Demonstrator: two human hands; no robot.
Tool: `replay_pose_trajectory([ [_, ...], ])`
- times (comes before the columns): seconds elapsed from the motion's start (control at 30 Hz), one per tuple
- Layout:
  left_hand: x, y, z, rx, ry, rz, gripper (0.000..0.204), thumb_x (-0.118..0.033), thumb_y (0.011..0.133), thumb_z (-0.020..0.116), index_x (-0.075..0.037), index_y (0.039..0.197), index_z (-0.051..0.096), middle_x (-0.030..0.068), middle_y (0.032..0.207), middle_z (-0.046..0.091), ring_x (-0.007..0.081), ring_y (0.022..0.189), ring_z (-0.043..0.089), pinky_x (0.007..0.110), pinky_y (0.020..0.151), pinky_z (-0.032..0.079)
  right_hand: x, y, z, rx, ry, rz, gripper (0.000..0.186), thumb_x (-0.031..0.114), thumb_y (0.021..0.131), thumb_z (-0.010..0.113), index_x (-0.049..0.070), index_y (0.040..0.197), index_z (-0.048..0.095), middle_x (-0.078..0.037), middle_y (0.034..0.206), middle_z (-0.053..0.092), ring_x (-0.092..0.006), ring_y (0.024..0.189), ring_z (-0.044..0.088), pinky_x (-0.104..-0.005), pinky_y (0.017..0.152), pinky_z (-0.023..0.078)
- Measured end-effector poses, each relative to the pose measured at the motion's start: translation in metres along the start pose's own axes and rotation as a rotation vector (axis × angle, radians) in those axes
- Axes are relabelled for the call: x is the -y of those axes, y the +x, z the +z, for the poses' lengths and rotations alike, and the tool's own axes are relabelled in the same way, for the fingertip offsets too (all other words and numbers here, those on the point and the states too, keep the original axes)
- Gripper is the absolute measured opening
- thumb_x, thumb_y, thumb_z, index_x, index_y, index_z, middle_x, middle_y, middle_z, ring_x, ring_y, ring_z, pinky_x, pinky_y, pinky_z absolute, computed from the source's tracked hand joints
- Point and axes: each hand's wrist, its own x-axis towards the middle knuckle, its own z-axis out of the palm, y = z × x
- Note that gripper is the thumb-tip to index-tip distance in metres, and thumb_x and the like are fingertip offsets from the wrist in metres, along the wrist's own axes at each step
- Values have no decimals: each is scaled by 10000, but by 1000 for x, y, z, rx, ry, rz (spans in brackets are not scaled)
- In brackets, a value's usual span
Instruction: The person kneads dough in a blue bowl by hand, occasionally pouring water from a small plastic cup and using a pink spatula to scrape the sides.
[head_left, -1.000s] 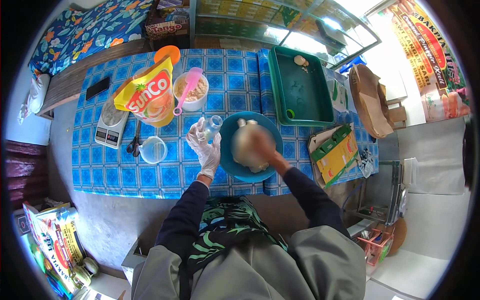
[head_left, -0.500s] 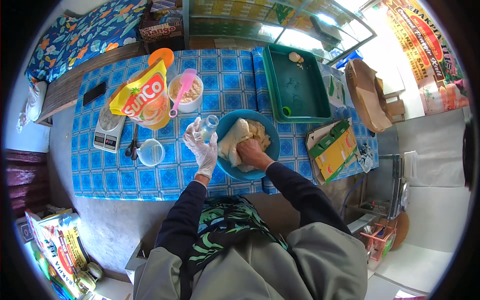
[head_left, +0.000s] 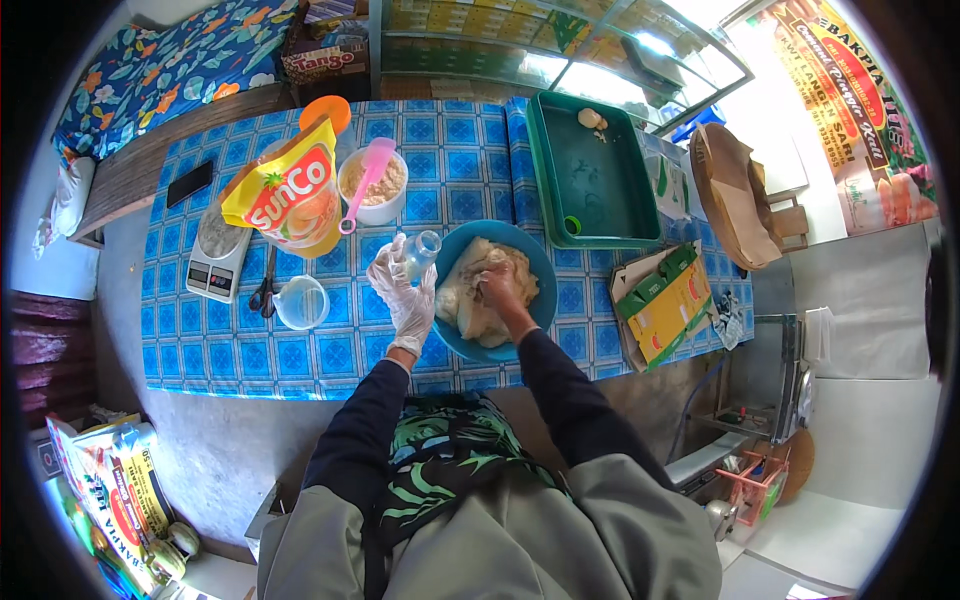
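Note:
A clear glass jar is gripped in my left hand, which wears a thin see-through glove. The jar is tilted, beside the left rim of a blue bowl. Pale dough fills much of that bowl, smooth on the left and rougher at the far right. Sunk into the middle of the dough is my right hand, its fingers curled in and partly hidden by it.
Left of the bowl are a white tub of crumbly mix with a pink spoon, an oil pouch, a scale, scissors and a plastic jug. Rightward lie a green tray and flattened cartons.
My right hand has shifted left and away from me, from the near side of the dough to its middle. The dough's shape has altered; my left hand still holds the jar.

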Motion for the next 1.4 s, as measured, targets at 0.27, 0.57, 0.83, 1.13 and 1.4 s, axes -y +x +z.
replay_pose_trajectory([
  [0.27,-7,16,-35,240,111,226,725,-139,800,694,-165,1444,364,134,1255,461,326,1202,456,594,1123,191,-23,-26,-26,134,634,191,141,56,867,584,-10,955,672,-134,1018,674,-237,916,671,-377,797,559],
  [0.57,-38,50,-41,478,338,638,660,-142,810,689,-155,1400,395,136,1191,460,329,1205,463,626,1098,265,9,-39,-32,-14,990,332,213,82,879,595,-65,1021,656,-196,1052,678,-299,923,691,-434,791,584],
  [0.83,-47,56,-32,592,443,755,531,-201,876,552,112,1293,451,181,1238,494,350,1223,453,588,1157,209,-1,-33,-17,-112,1029,598,243,4,950,439,-56,1146,569,-225,1129,610,-381,1019,635,-556,832,565],
  [1.13,-42,44,-35,457,238,511,536,-125,785,695,-131,1281,493,120,1207,528,280,1221,485,579,1130,191,-10,-38,-27,-33,850,480,255,40,956,461,-85,1159,553,-207,1086,620,-339,988,646,-495,859,576],
  [1.4,3,24,-36,160,-203,-145,580,-165,695,776,-132,1248,603,40,1272,565,255,1215,463,415,1059,312,-1,-63,-14,359,-949,-662,531,159,714,705,49,1221,591,-178,1130,590,-360,1074,549,-491,865,436],
])
